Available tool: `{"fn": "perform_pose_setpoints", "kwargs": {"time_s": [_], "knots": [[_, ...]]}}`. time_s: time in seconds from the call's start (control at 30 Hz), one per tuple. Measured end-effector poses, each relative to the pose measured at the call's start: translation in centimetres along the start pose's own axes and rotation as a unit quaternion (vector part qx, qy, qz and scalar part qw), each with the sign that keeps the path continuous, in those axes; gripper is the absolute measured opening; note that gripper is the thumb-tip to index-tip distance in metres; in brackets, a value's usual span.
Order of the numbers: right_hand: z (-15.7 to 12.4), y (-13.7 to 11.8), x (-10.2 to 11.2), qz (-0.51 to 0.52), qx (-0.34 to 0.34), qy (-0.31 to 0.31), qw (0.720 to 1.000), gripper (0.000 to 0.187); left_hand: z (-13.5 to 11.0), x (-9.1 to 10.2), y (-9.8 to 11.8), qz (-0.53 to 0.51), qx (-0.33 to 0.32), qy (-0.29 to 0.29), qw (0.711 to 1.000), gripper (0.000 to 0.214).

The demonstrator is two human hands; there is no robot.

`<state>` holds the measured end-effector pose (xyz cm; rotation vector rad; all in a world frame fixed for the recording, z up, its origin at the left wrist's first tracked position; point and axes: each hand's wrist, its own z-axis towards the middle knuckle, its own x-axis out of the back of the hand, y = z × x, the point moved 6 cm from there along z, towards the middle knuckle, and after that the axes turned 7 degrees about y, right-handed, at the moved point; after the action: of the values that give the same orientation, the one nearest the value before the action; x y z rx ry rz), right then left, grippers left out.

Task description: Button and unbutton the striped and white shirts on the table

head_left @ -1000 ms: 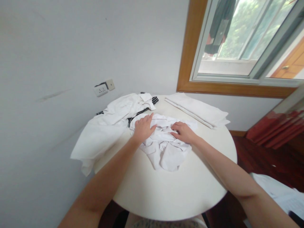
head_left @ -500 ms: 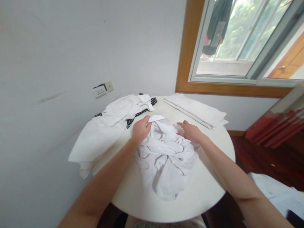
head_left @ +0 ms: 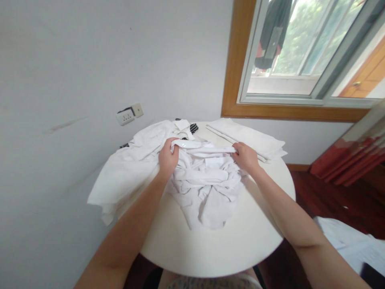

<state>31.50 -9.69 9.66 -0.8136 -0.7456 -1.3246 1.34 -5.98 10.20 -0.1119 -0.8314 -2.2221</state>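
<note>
I have the left hand (head_left: pixel 171 151) and right hand (head_left: pixel 240 153) gripping a crumpled white cloth garment (head_left: pixel 207 175) by its far edge, perhaps a collar, stretched sideways between them, the rest bunched nearer on the round white desk (head_left: pixel 207 253).

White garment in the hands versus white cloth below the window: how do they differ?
The garment is rumpled; the cloth is folded fairly flat. Left hand and right hand grip the garment; neither grips the cloth. The garment is nearer the wearer than the cloth. Both are white and on the table.

Both arms (head_left: pixel 281 208) extend forward, left fingers (head_left: pixel 171 141) and right fingers (head_left: pixel 237 147) pinched.
</note>
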Motion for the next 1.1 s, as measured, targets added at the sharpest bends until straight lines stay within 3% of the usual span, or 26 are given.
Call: {"fn": "perform_pose_setpoints", "kwargs": {"time_s": [0.2,0.3,0.37,0.47,0.6,0.67,0.73,0.8,0.9,0.97,1.1], "knots": [[0.5,3.1,2.1,0.052,-0.090,0.146,0.984,0.035,1.0,0.8,-1.6,0.005,0.010,0.038,0.999,0.026],[0.5,4.2,2.3,0.077,-0.099,0.189,0.974,0.039,1.1,0.7,-2.7,0.003,0.019,0.049,0.999,0.026],[0.5,4.5,2.4,0.116,-0.086,0.217,0.965,0.040,1.1,0.5,-2.9,0.016,0.015,0.026,0.999,0.028],[0.5,4.1,3.1,0.209,-0.034,0.267,0.940,0.039,0.9,0.4,-1.1,0.069,-0.031,-0.005,0.997,0.035],[0.4,2.1,4.5,0.278,0.061,0.306,0.909,0.039,-0.3,-0.2,4.7,0.116,-0.147,-0.057,0.981,0.058],[0.4,1.0,5.4,0.283,0.088,0.306,0.905,0.036,-1.4,-1.4,7.3,0.115,-0.192,-0.111,0.968,0.063],[0.6,0.1,6.1,0.266,0.090,0.278,0.918,0.033,-2.2,-2.9,8.6,0.115,-0.203,-0.161,0.959,0.068],[1.0,-0.4,6.5,0.229,0.070,0.234,0.942,0.033,-2.4,-4.5,8.6,0.118,-0.186,-0.208,0.953,0.062],[1.7,-0.3,7.0,0.187,0.044,0.198,0.961,0.036,-1.3,-6.1,7.5,0.134,-0.138,-0.253,0.948,0.034],[2.4,0.1,7.3,0.183,0.053,0.197,0.962,0.039,0.6,-6.2,6.9,0.131,-0.099,-0.233,0.958,0.025],[4.2,0.3,6.9,0.147,0.087,0.146,0.974,0.028,5.1,-5.1,7.0,0.020,-0.008,-0.122,0.992,0.025]]}}
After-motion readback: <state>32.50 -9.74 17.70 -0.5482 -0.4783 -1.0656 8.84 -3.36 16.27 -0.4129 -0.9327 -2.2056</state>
